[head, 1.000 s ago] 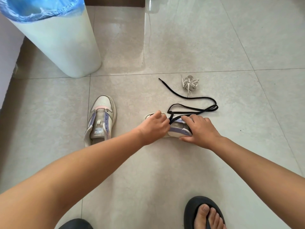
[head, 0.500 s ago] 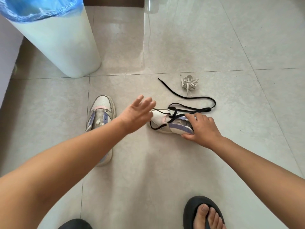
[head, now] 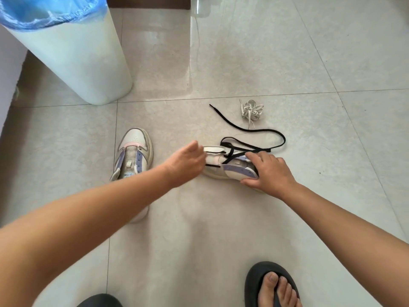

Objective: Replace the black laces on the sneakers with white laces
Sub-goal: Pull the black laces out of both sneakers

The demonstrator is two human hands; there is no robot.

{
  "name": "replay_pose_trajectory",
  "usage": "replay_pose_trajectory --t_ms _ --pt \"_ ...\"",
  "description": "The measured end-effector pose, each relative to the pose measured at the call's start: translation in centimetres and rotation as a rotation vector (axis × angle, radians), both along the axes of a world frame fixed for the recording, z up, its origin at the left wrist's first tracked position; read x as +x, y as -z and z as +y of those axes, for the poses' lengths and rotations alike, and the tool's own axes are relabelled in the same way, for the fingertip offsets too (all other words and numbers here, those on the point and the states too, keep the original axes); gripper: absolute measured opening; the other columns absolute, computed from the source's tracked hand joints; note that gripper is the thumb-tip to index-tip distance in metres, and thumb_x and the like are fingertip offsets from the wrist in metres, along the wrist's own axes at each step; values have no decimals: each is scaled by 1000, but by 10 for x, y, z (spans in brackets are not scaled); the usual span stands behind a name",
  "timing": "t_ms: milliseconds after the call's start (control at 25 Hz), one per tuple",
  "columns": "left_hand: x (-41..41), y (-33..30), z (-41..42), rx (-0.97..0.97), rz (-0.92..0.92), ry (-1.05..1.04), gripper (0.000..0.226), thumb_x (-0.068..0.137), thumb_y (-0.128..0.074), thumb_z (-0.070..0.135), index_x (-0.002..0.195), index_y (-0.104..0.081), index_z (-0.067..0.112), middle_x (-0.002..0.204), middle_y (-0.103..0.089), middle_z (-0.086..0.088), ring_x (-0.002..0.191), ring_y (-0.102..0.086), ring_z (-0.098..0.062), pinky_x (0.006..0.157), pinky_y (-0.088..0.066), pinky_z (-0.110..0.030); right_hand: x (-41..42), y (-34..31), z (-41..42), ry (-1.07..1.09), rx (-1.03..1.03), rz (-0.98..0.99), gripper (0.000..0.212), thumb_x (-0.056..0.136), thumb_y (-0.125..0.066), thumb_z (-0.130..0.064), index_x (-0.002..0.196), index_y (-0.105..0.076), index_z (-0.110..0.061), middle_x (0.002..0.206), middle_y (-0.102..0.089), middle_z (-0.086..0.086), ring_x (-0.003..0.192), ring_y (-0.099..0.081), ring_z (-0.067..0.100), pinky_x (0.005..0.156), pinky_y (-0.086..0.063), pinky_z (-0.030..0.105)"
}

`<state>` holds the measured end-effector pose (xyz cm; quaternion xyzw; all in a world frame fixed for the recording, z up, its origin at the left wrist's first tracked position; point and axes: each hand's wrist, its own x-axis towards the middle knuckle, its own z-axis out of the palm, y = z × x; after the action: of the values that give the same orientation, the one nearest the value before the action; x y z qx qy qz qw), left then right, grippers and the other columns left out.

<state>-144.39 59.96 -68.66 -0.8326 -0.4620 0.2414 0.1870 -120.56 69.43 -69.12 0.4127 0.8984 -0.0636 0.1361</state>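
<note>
L hand (head: pixel 186 161) moved back to sneaker (head: pixel 230 168) toe, grip unclear; R hand (head: pixel 269 171) grip clamps heel.

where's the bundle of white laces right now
The white laces lie bundled on the floor tile, up and right of centre, just beyond the black lace and the sneaker.

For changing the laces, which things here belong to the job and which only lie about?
Belong to the job:
- right sneaker, held by the right hand
- black lace, partly in it
- left sneaker, no lace
- white laces, bundled
- left hand at the toe

Just lying about:
- bin
- slipper
</note>
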Motion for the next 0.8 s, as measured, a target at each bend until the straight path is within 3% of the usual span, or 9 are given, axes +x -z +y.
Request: replay_pose_trajectory --t_ms 80,160,280,400,480,600,720,800 --pt "-29 -14 -8 -5 93 -93 25 70 -46 8 69 -70 16 68 -56 1 70 -55 -19 81 -34 -34 13 -4 11 81 -4 -4 77 77 -59 -64 139 -32 -26 124 -49 6 112 -49 25 90 -37 36" --pt "-50 -24 -12 -76 166 -229 27 79 -46 7 96 -67 14 91 -59 -1 90 -54 -21 89 -35 -36 23 -6 17 144 12 -32 79 77 -58 -65 140 -31 -25 125 -48 7 113 -49 26 92 -38 37" --pt "-38 -26 -1 -122 52 -298 27 87 -46 8 112 -56 9 109 -55 -5 104 -50 -26 94 -35 -37 18 -4 10 149 21 -60 79 78 -57 -65 140 -30 -24 126 -47 8 114 -48 26 93 -38 39" --pt "8 -19 7 -75 -114 -188 18 63 -71 24 80 -67 18 79 -62 0 73 -60 -20 71 -45 -28 2 -3 -5 119 -20 -3 78 77 -58 -65 139 -32 -25 124 -47 7 114 -48 25 93 -37 38" --pt "34 -15 9 -117 -207 -167 18 49 -77 22 62 -64 18 63 -58 0 58 -56 -19 59 -43 -26 -6 -4 -11 82 -34 10 78 76 -59 -65 139 -32 -27 123 -47 5 113 -48 24 93 -35 37" --pt "52 -12 9 -176 -185 -183 15 73 -57 14 86 -65 13 83 -62 -4 77 -60 -22 74 -44 -30 -10 -3 -16 65 -18 15 78 74 -60 -65 138 -33 -29 121 -47 4 113 -47 23 93 -35 36" --pt "52 -13 7 -97 -183 -187 32 84 -35 5 104 -60 9 100 -60 -7 93 -57 -26 85 -39 -34 -8 -2 -14 55 -37 36 75 75 -61 -63 136 -35 -28 120 -47 4 111 -48 24 92 -35 36" --pt "44 -14 5 -268 -177 -226 30 90 -36 5 114 -54 7 114 -56 -9 106 -53 -28 92 -33 -35 -1 -1 -4 30 -27 33 72 76 -61 -61 136 -36 -28 120 -48 4 111 -49 24 90 -36 36"
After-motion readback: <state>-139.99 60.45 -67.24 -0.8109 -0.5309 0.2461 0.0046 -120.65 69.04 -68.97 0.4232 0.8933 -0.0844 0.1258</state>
